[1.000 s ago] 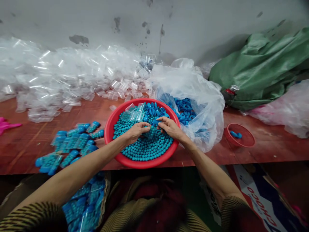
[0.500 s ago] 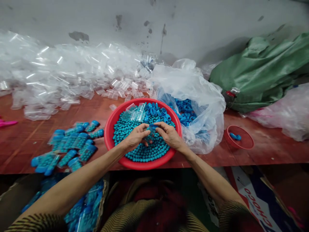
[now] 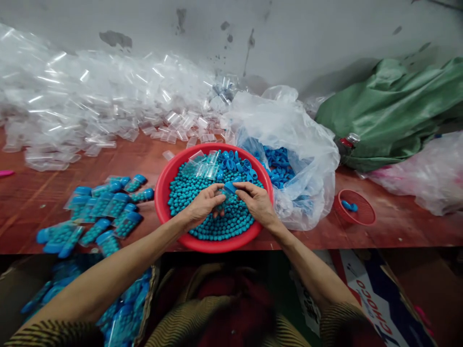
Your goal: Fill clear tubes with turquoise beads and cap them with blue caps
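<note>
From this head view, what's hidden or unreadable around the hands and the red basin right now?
- Tube between left hand and right hand: fingers cover it, fill level unclear.
- Blue cap: too small to tell if seated.
- Red basin: near side behind the forearms.
- Box of filled tubes: cut off by bottom edge.

Looks like a small packing workshop, the hand-assembly piecework kind. A worn red tabletop sits against a stained, scuffed wall, with a huge heap of empty clear tubes piled far left. There's a red basin full of teal beads, a plastic bag of blue caps just right of it, and filled capped tubes stacking up near left. Bulk stock everywhere, nothing homey.
</note>
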The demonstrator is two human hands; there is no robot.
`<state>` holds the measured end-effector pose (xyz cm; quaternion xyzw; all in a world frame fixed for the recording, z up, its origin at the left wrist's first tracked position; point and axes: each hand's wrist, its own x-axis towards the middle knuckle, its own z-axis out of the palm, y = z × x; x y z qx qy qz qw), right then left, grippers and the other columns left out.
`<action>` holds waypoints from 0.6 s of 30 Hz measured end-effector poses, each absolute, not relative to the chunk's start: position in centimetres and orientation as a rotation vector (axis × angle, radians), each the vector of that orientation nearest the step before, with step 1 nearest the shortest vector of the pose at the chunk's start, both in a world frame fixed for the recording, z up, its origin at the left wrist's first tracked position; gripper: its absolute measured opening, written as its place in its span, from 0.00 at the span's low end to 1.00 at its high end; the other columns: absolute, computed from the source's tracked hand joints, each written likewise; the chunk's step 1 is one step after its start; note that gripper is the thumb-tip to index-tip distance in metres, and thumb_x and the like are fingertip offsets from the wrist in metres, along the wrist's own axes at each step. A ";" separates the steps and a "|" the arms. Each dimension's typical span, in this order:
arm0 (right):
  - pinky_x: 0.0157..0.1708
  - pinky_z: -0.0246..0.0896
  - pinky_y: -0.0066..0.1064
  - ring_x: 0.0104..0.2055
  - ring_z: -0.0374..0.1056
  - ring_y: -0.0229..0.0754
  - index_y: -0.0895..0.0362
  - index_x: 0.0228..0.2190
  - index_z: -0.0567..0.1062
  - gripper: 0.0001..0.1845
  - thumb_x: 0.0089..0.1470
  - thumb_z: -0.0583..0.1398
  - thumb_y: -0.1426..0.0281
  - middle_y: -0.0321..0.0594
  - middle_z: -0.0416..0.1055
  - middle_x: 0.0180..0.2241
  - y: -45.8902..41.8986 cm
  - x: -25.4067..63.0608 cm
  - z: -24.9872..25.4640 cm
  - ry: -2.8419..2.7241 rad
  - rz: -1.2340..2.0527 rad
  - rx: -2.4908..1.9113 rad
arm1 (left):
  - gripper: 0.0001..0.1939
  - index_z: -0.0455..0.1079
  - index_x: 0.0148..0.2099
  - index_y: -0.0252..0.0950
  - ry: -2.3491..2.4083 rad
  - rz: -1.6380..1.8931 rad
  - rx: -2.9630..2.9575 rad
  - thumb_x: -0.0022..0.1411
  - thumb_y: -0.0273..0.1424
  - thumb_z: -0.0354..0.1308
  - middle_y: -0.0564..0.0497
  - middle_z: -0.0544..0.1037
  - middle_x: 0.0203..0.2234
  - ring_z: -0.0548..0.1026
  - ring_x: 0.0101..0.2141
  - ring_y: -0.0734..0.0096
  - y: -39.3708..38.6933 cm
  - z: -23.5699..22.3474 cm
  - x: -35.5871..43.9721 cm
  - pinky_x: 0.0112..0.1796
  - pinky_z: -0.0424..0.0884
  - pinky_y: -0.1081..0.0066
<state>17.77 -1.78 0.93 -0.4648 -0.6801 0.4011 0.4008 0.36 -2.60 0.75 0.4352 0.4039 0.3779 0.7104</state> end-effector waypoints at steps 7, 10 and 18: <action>0.35 0.61 0.30 0.31 0.67 0.38 0.54 0.36 0.79 0.12 0.52 0.58 0.65 0.35 0.74 0.30 -2.2 17.7 0.7 -1.662 1.105 -1.257 | 0.28 0.62 0.53 0.33 0.983 0.861 1.028 0.51 0.37 0.63 0.54 0.72 0.27 0.67 0.17 0.81 -2.7 0.6 0.6 0.15 0.59 0.78; 0.33 0.60 0.29 0.29 0.66 0.37 0.55 0.37 0.78 0.13 0.52 0.58 0.65 0.34 0.72 0.27 -2.1 17.6 0.7 -1.603 1.177 -1.265 | 0.27 0.62 0.53 0.34 1.012 0.861 1.020 0.52 0.33 0.61 0.54 0.72 0.29 0.67 0.18 0.81 -2.8 0.8 0.7 0.16 0.60 0.78; 0.31 0.59 0.29 0.29 0.64 0.36 0.54 0.35 0.79 0.12 0.52 0.58 0.65 0.33 0.72 0.26 -1.9 18.0 0.5 -1.690 1.145 -1.252 | 0.30 0.59 0.58 0.33 1.016 0.851 1.069 0.53 0.32 0.59 0.54 0.71 0.27 0.68 0.18 0.79 -3.0 0.9 0.7 0.16 0.59 0.78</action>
